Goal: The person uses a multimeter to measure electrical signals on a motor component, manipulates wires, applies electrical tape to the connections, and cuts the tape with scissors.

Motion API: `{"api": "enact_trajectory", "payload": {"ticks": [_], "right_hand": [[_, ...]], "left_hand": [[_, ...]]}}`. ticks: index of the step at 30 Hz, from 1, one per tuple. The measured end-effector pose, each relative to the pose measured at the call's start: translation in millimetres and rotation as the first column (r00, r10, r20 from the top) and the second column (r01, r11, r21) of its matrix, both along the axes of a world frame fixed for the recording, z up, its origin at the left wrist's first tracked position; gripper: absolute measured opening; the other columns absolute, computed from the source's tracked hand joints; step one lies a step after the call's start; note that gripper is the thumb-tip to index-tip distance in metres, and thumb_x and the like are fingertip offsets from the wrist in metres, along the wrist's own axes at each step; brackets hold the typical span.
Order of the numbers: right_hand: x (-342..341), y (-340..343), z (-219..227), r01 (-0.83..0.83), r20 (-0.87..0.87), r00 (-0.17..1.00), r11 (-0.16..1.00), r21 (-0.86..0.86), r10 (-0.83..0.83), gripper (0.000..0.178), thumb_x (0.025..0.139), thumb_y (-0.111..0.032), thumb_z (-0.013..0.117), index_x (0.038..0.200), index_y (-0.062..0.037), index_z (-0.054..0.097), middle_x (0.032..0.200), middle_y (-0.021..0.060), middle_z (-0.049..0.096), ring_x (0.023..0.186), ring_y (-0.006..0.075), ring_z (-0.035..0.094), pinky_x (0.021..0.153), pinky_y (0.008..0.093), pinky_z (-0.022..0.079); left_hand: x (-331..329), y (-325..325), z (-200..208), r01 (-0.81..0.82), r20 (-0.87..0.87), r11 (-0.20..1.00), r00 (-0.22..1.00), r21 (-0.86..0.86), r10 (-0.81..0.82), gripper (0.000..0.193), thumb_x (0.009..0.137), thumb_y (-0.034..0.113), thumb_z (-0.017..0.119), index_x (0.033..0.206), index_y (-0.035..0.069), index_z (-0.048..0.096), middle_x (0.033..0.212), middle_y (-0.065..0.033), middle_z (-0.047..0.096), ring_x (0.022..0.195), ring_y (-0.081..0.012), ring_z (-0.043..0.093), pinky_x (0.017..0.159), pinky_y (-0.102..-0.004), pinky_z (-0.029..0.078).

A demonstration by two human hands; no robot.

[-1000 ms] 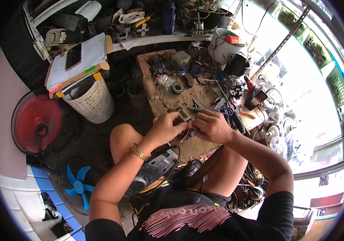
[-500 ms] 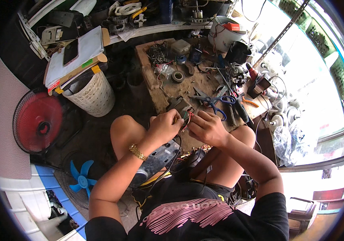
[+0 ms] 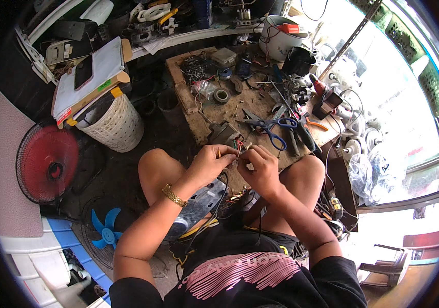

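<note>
Wires [image 3: 238, 145], thin and in red, green and paler colours, come out of the near side of the motor [image 3: 223, 134], which lies at the near part of the table [image 3: 237, 107], just beyond the hands. The left hand [image 3: 211, 160] is closed in a pinch, thumb against forefinger, on the wires. The right hand [image 3: 261, 168] pinches from the other side, its fingertips almost meeting the left ones. Which strand each holds, and whether the ends are bare, is too small to tell.

For this fine fingerwork, the left hand does best as a steady anchor, gripping near the end being worked, while the right does the small turns. Any pull should be taken between the two pinches, not at the motor, where leads could tear loose. It would help to sort the colours by eye and fold spare strands aside, so that none gets caught in the same pinch. Bare copper, if there is any, wants a tight, even twist with no stray whiskers. The scissors [image 3: 266, 125] lie near the right hand, and the tape [image 3: 221, 101] beyond the motor, both handy if needed.
</note>
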State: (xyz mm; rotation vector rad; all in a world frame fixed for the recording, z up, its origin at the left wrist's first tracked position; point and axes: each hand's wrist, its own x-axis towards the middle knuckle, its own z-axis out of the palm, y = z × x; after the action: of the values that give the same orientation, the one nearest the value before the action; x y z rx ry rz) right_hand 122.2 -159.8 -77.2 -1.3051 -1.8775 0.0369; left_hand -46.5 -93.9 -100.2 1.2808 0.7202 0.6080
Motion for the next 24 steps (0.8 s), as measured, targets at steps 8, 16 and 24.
{"api": "enact_trajectory", "payload": {"ticks": [8, 16, 24], "right_hand": [[-8, -4, -23, -0.198, -0.753, 0.621, 0.887, -0.418, -0.216, 0.004, 0.085, -0.008, 0.064, 0.083, -0.0063, 0.060, 0.070, 0.0019, 0.056, 0.058, 0.0125, 0.052, 0.051, 0.0262, 0.039], [3, -6, -19, -0.912, -0.738, -0.180, 0.392, -0.123, -0.651, 0.016, 0.095, -0.026, 0.057, 0.093, -0.0111, 0.058, 0.069, -0.0028, 0.050, 0.055, 0.0087, 0.040, 0.049, 0.0228, 0.028], [-20, -22, -28, -0.515, -0.914, 0.096, 0.766, -0.385, -0.394, 0.022, 0.097, -0.014, 0.059, 0.118, -0.0069, 0.060, 0.073, -0.0029, 0.054, 0.056, 0.0052, 0.043, 0.050, 0.0203, 0.031]], "left_hand": [[-1, -2, 9, -0.011, -0.110, 0.981, 0.993, 0.192, 0.033, 0.015, 0.095, 0.008, 0.062, 0.105, 0.000, 0.071, 0.084, 0.0021, 0.067, 0.077, -0.0038, 0.057, 0.069, -0.0212, 0.048], [-4, 3, 8, -0.047, -0.099, 0.985, 0.993, 0.169, 0.064, 0.013, 0.095, 0.008, 0.063, 0.101, 0.000, 0.070, 0.083, 0.0018, 0.067, 0.073, -0.0039, 0.057, 0.068, -0.0204, 0.048], [-1, 2, 12, -0.073, 0.055, 0.997, 0.996, 0.026, 0.071, 0.015, 0.095, 0.011, 0.063, 0.102, 0.000, 0.070, 0.086, 0.0025, 0.067, 0.075, -0.0034, 0.057, 0.069, -0.0197, 0.047]]}}
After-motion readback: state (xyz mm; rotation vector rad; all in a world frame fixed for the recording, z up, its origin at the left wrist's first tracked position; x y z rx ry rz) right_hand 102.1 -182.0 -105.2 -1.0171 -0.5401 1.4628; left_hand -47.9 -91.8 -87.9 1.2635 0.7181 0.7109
